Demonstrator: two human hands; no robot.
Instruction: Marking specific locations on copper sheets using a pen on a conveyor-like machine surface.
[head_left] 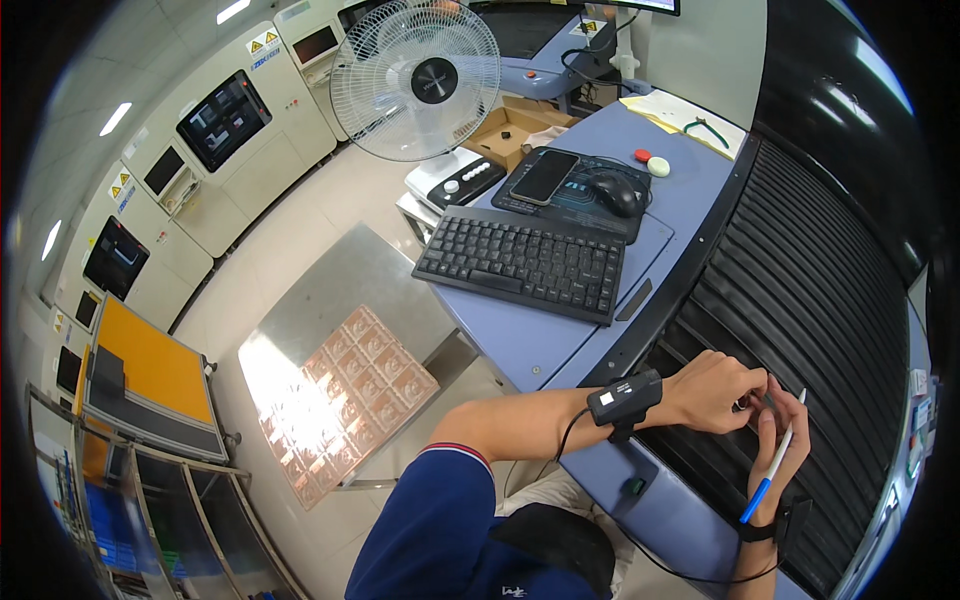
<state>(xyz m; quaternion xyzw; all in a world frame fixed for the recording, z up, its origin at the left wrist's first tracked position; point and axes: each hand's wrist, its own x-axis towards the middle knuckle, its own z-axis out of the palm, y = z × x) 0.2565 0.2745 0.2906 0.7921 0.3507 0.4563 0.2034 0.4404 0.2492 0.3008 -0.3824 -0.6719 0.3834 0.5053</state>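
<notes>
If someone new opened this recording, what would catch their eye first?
Probably the big fan at the top, left of centre. Then the glinting coppery sheet on the metal table, lower left, and the left hand and right hand close together over the black ribbed cover at right, the right holding a pen.

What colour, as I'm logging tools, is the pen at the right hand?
The pen is white with a blue end, clearest in the head view.

A slim pen (775, 460), white with a blue end, slants across the right hand (790, 456), over the ribbed black cover (800, 270).
</notes>
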